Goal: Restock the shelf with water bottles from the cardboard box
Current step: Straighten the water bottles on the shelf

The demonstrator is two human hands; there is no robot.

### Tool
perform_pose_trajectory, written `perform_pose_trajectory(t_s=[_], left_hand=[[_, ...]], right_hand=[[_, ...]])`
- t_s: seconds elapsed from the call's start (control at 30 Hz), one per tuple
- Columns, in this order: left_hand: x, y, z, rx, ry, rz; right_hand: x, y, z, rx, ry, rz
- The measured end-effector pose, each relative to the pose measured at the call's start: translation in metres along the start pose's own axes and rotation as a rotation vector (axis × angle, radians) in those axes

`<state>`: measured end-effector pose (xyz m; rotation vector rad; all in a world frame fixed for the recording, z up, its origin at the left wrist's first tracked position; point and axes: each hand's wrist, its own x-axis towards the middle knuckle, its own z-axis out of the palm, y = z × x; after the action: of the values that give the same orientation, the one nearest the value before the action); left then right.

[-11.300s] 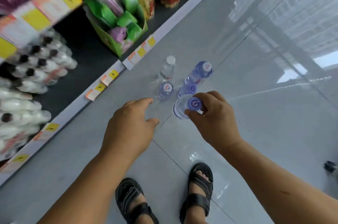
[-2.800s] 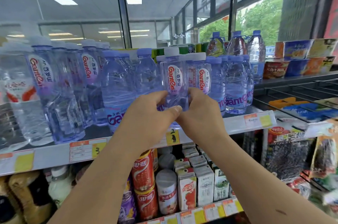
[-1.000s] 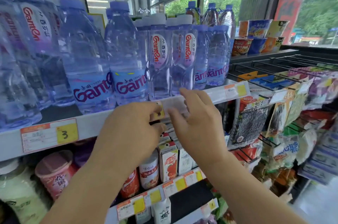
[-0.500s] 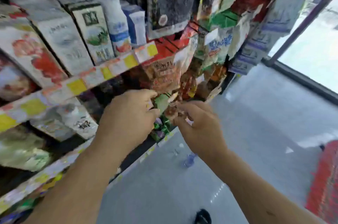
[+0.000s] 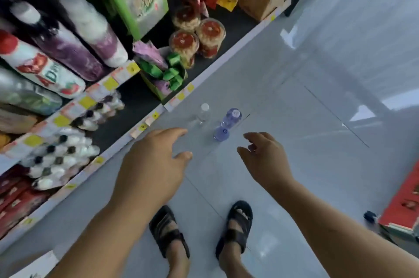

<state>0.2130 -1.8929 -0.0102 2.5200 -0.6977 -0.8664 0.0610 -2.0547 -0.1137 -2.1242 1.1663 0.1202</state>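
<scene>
The grey tiled floor (image 5: 317, 159) bears, mid-frame, a clear bottle (image 5: 202, 115), an upper blue bottle (image 5: 230, 117) and a lower blue bottle (image 5: 221, 134); sandals (image 5: 235, 225) stand on it at bottom centre.

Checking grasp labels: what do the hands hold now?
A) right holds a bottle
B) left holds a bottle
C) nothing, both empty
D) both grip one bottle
C: the left hand and right hand both show loose, empty fingers, apart from the water bottles standing on the floor.
</scene>
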Motion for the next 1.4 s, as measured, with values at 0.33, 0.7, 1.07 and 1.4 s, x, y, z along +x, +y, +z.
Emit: perform_pose_trajectory(t_s=[0.33, 0.7, 1.07, 1.4], left_hand=[[0.135, -0.112, 0.192, 0.021, -0.015, -0.017], [0.175, -0.122, 0.209, 0.042, -0.041, -0.003], [0.042, -0.002, 0.031, -0.125, -0.037, 0.116], [-0.14, 0.122, -0.236, -0.353, 0.099, 0.319]], right_hand=[[0.151, 0.12, 0.192, 0.027, 0.042, -0.014], [0.172, 0.135, 0.208, -0.076, 0.145, -0.086], [0.007, -0.059, -0.033, 0.078, 0.255, -0.381], [-0.158, -0.297, -0.284, 0.359, 0.22, -0.671]])
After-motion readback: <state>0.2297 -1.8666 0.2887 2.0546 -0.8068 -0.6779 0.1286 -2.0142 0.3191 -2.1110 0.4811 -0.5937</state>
